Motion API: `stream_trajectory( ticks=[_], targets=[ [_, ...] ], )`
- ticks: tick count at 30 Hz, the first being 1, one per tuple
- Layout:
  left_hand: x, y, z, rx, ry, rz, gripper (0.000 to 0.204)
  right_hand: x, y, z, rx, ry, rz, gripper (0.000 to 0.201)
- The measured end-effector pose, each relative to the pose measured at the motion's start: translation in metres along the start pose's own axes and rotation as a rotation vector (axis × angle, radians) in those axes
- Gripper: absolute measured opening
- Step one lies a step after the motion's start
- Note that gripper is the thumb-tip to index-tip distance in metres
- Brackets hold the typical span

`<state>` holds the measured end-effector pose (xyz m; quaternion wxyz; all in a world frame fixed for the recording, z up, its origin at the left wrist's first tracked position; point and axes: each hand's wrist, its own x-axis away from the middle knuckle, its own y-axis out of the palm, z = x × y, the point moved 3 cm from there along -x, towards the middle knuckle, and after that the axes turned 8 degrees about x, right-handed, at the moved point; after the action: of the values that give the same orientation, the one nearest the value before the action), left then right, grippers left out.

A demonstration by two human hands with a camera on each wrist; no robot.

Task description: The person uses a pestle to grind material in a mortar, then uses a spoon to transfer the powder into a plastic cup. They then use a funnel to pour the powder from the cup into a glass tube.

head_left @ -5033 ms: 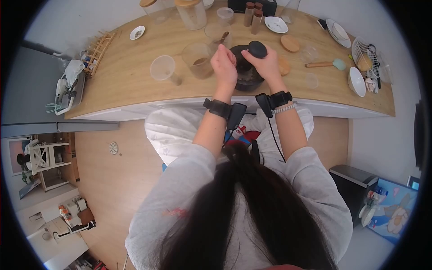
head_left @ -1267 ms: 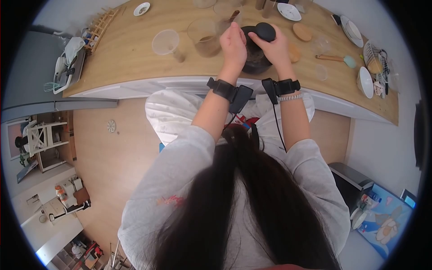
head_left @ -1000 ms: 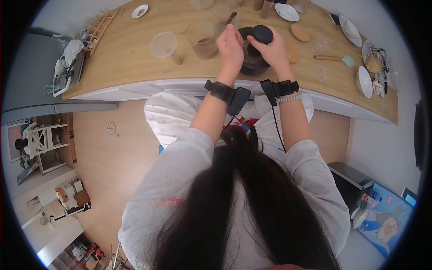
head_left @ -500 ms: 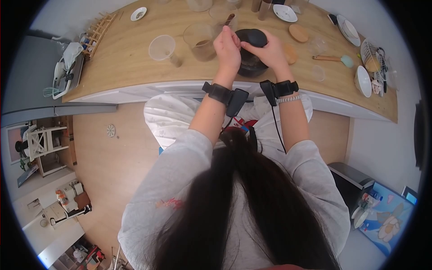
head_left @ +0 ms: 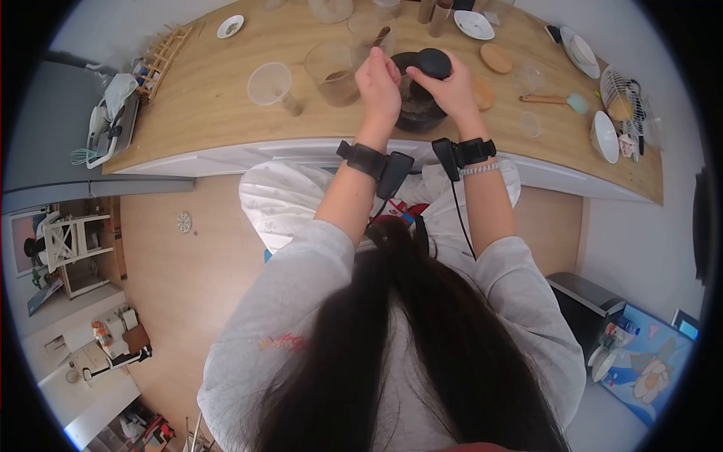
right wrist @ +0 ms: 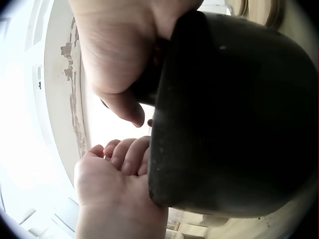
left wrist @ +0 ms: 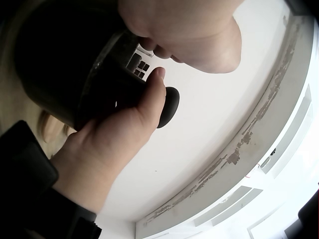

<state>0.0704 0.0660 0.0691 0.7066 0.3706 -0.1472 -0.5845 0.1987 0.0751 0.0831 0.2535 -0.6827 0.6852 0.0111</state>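
Observation:
A dark round bowl point(head_left: 418, 117) stands near the counter's front edge, with dark bits inside. My right hand point(head_left: 456, 87) grips a black, round-topped pestle point(head_left: 434, 63) over it; in the left wrist view the right thumb lies by the pestle's knob point(left wrist: 170, 106). At the bowl's left side, my left hand point(head_left: 379, 89) has its fingers curled. The right wrist view shows the fingertips of this left hand point(right wrist: 122, 172) bent toward the palm, with nothing visible in them, and its edge against the bowl point(right wrist: 229, 114).
Left of the bowl are a clear container point(head_left: 331, 89) with brown contents and a funnel-like clear cup point(head_left: 269, 84). On the right lie wooden lids point(head_left: 495, 58), a spatula point(head_left: 548, 99) and a white bowl point(head_left: 604, 137). Tall brown-capped tubes point(head_left: 440, 18) stand behind.
Over the last half second the pestle's knob has shifted slightly right and its tilt has changed, with my right hand still around it. My left hand stays beside the bowl.

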Motion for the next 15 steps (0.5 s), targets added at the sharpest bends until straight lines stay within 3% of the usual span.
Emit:
stream_trajectory(
  ticks=[5,15],
  targets=[
    [0.000,0.000,0.000,0.001,0.013,-0.003,0.043,0.001,-0.002,-0.005,0.110,-0.027,0.009,0.037],
    [0.000,-0.001,-0.001,0.056,-0.008,-0.009,0.042,-0.002,-0.004,0.020,-0.192,0.078,0.172,0.037]
  ],
)
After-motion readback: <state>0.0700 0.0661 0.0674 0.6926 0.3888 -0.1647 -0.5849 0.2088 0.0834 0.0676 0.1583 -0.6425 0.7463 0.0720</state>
